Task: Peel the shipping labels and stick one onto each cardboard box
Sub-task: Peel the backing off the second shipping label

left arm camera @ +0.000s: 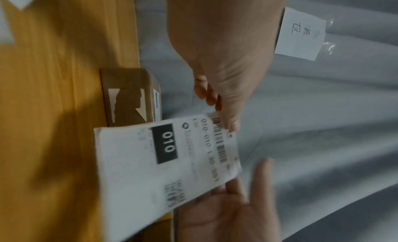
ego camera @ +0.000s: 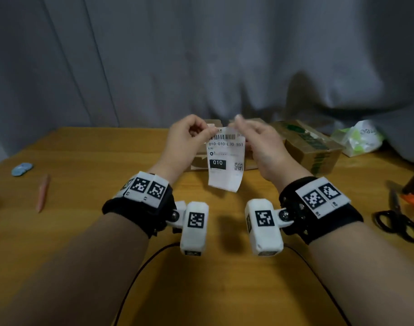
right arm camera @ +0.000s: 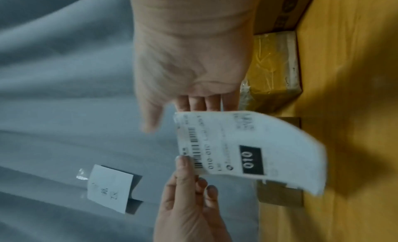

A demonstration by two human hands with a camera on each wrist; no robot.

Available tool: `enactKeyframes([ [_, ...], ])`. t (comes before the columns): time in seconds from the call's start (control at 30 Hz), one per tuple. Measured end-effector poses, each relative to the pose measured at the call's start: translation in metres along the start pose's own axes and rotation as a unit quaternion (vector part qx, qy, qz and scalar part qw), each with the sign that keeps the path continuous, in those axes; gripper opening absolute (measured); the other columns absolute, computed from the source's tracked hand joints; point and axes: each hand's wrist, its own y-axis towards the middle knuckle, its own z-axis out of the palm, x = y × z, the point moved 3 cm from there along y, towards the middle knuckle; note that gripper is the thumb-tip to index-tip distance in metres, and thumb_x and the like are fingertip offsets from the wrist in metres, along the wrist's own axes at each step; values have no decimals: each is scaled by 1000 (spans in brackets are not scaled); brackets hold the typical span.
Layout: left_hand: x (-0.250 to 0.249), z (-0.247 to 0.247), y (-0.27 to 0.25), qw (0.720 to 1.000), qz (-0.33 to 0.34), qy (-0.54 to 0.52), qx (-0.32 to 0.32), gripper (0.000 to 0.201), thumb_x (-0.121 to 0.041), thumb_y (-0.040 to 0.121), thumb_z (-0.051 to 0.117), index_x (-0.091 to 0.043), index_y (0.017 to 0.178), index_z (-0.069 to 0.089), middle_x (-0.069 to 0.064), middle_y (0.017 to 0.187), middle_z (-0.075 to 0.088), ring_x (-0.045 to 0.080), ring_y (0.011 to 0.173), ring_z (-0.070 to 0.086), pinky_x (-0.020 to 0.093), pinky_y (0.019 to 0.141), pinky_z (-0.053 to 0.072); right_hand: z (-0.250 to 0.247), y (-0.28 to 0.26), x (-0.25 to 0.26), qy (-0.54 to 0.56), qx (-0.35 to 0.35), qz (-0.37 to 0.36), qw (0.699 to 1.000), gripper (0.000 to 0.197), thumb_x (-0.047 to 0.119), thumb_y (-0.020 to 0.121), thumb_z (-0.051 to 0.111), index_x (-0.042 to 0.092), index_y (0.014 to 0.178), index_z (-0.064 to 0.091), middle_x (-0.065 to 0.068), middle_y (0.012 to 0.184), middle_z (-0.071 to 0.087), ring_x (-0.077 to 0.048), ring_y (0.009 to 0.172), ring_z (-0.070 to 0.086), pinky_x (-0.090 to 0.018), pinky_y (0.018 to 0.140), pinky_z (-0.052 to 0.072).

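Here, above the desk (ego camera: 83,231), the left hand (ego camera: 184,142) pinches the top corner of a shipping label (ego camera: 224,161); right hand (ego camera: 260,147) w/ fingers loose, straight at its other top corner. Cardboard boxes (ego camera: 314,147) sit nr the desk's far edge.

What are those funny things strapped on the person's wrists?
Each bare forearm wears a black wrist strap topped with white tags printed in black-and-white square codes. A white boxy camera with its own code hangs off each strap on a small hinge. Thin black cables trail back from them. No sleeves or gloves.
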Motion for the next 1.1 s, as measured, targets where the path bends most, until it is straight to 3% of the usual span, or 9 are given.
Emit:
enactKeyframes([
  [0.13, 12, 10, 2, 994, -67, -46, 68, 17, -17, 81, 71, -18, 67, 60, -3, 68, 61, 3, 62, 53, 14, 61, 45, -14, 8, -7, -67, -30, -57, 996, 18, 14, 85, 68, -3, 92, 69, -2, 75, 69, 0, 58, 65, -14, 53, 49],
  [0.37, 18, 9, 7, 965, -144, -112, 187, 11, -12, 89, 59, -11, 80, 66, 0, 71, 68, 8, 63, 61, 20, 68, 51, -18, 22, -12, -107, -72, -90, 988, 23, 20, 82, 71, -3, 81, 68, -13, 76, 72, -15, 58, 64, -21, 52, 49],
  [0.43, 20, 8, 9, 962, -160, -116, 190, 12, -9, 89, 58, -11, 79, 65, -1, 69, 69, 8, 62, 61, 20, 67, 51, -15, 26, -14, -139, -53, -94, 984, 20, 20, 87, 67, 1, 82, 68, -8, 75, 71, -10, 60, 64, -21, 56, 49],
  [0.53, 22, 4, 10, 967, -162, -112, 159, 13, -10, 88, 60, -13, 76, 66, 4, 74, 69, 11, 67, 63, 21, 67, 52, -3, 25, -18, -218, 51, -83, 971, 12, 17, 93, 57, 13, 90, 68, 3, 79, 69, -1, 69, 63, -16, 64, 51],
  [0.6, 22, 3, 8, 967, -159, -103, 171, 10, -19, 85, 64, -11, 82, 68, 2, 77, 72, 12, 74, 67, 21, 72, 53, 6, 22, -20, -230, 99, -81, 965, 6, 14, 91, 60, 15, 93, 65, -2, 78, 66, -8, 72, 63, -24, 69, 52],
  [0.67, 24, 5, 5, 960, -162, -69, 216, 19, -22, 81, 68, -6, 91, 67, 1, 76, 73, 9, 75, 69, 18, 71, 54, 10, 20, -21, -215, 92, -86, 968, 15, 14, 85, 68, 18, 94, 57, -8, 70, 62, -15, 67, 61, -28, 64, 52],
  [0.77, 26, 7, 1, 962, -159, -51, 217, 8, -11, 80, 70, -7, 85, 66, -1, 71, 71, 5, 69, 68, 15, 67, 55, 8, 21, -24, -180, 61, -76, 979, 24, 14, 80, 73, 15, 96, 55, -2, 62, 63, -11, 61, 66, -24, 59, 54],
  [0.97, 26, 7, 4, 979, -135, -38, 145, 11, -9, 84, 65, -13, 75, 62, 12, 82, 70, 12, 73, 67, 20, 67, 53, -2, 24, -29, -145, 54, -35, 987, 3, 8, 87, 64, 10, 87, 66, -3, 79, 71, -10, 71, 68, -22, 69, 56],
  [1.1, 26, 12, 1, 974, -143, -38, 172, 6, -14, 84, 65, -13, 78, 65, -3, 75, 72, 5, 71, 68, 17, 65, 53, 0, 23, -26, -215, 48, -69, 973, 12, 12, 92, 58, 18, 83, 64, 7, 76, 65, 4, 65, 61, -10, 61, 46],
])
